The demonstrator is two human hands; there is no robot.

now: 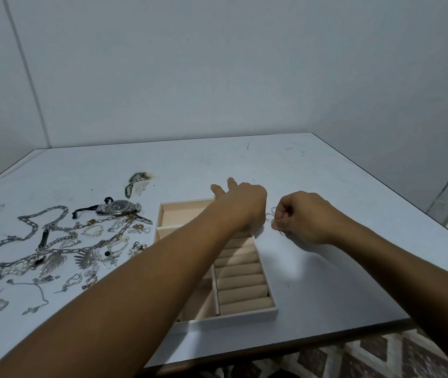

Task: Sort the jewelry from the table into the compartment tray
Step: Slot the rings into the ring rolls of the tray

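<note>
A compartment tray point(228, 320) with white walls and a peach lining lies mid-table; padded ring rolls point(240, 279) fill its right side and open compartments sit on its left. Loose jewelry is spread on the table to the left: a heavy silver chain point(30, 236), a wristwatch point(119, 207), pendants and small bracelets. Just right of the tray's far corner, thin wire rings point(270, 215) sit between my hands. My left hand point(244, 203) reaches across the tray and meets them, two fingers stretched forward. My right hand point(303, 216) pinches them from the right.
A dark scorched mark point(137, 182) mars the white tabletop behind the watch. The table's front edge point(313, 341) and right edge drop to a patterned floor. Grey walls close in behind and at the left.
</note>
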